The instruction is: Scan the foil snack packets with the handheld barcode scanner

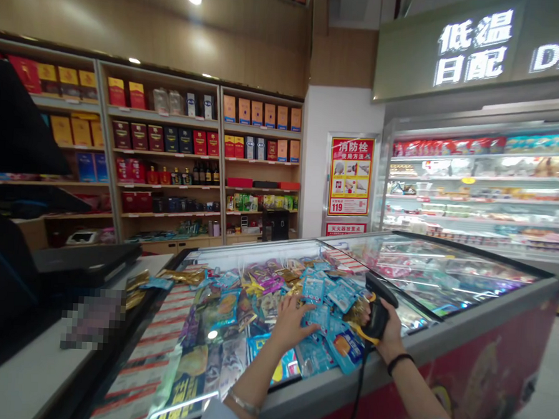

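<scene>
My right hand [392, 331] is wrapped round a black and yellow handheld barcode scanner [375, 318], whose cable hangs down over the freezer's front edge. Fingers apart, my left hand [292, 321] rests against a heap of small blue snack packets [338, 295] on the freezer's glass top. Just below the scanner lies a larger blue packet [347, 347] with an orange picture. A gold packet [358, 310] sits beside the scanner, partly hidden by it. More mixed packets, among them a purple one [270, 282], show to the left of the heap; some may be under the glass.
The chest freezer [484, 320] extends to the right with sliding glass lids. On the left stands a counter [32, 371] with a dark monitor [16, 127] and gold packets [137, 289] at its edge. Shelves of boxed goods [171, 138] and a refrigerated display [477, 188] line the back.
</scene>
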The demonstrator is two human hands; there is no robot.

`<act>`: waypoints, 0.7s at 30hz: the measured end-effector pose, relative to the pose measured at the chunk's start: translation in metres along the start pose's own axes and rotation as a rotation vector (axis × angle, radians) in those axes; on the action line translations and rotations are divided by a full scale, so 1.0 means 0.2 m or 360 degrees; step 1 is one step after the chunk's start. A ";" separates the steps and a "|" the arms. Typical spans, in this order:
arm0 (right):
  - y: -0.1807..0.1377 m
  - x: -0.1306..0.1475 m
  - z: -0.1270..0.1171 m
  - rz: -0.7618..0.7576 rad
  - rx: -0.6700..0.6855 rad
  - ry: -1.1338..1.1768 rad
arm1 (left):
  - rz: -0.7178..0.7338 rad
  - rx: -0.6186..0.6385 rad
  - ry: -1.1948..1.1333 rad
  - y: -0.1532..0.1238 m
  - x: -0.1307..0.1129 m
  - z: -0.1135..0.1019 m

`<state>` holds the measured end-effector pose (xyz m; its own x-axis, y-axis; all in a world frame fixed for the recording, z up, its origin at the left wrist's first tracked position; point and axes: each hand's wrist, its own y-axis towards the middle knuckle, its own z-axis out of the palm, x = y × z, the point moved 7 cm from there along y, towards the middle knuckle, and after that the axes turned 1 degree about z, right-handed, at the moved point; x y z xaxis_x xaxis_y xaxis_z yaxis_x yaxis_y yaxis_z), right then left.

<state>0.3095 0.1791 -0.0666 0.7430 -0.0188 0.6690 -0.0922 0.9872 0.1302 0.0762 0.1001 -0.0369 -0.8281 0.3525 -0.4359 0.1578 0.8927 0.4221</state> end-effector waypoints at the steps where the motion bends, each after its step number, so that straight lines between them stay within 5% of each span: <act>1: 0.00 0.00 0.00 0.0008 -0.0002 0.0016 | -0.0003 -0.0010 -0.0020 0.00 0.00 0.00; 21: -0.03 0.01 0.01 -0.0003 -0.0038 -0.0060 | 0.0141 -0.0016 -0.0145 -0.01 -0.03 0.02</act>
<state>0.3108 0.1719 -0.0645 0.7175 -0.0259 0.6961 -0.0750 0.9906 0.1142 0.0826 0.0967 -0.0385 -0.7589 0.4544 -0.4666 0.2227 0.8543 0.4698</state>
